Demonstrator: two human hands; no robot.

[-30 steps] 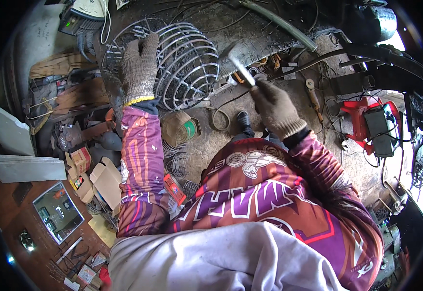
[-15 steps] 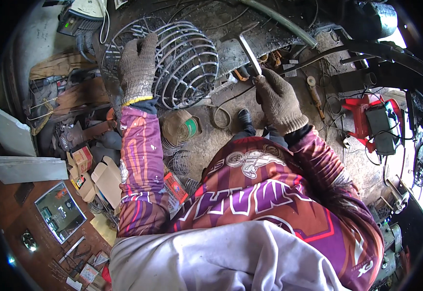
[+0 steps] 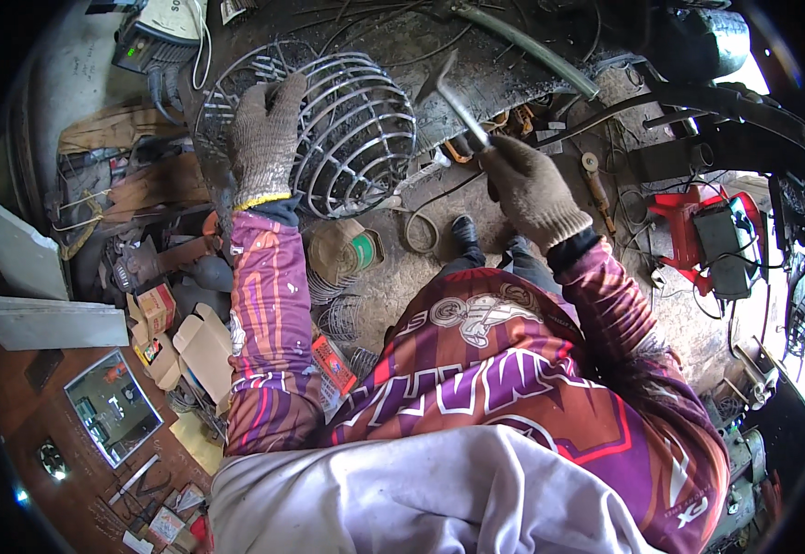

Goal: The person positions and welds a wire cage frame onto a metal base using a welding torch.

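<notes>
A round cage of welded metal rods (image 3: 358,127) lies on its side on the dark workbench. My left hand (image 3: 269,138), in a brown knit glove, is closed on its left part; the fingertips are partly hidden among the rods. My right hand (image 3: 534,189), gloved alike, grips the handle of a chipping hammer (image 3: 462,113). The hammer's thin, pointed head is raised just right of the cage, apart from it.
A welding machine (image 3: 158,39) stands at the far left. A metal tube (image 3: 527,51) lies across the bench. Below the cage sits a wire spool (image 3: 362,249). Open cardboard boxes (image 3: 202,343) are at left, and a red stand (image 3: 675,231) is at right. Cables cross the floor.
The chipping hammer has swung left, its head now nearer the cage's right edge. My right hand has shifted slightly with it. My left hand keeps its hold, and the cage sits almost the same.
</notes>
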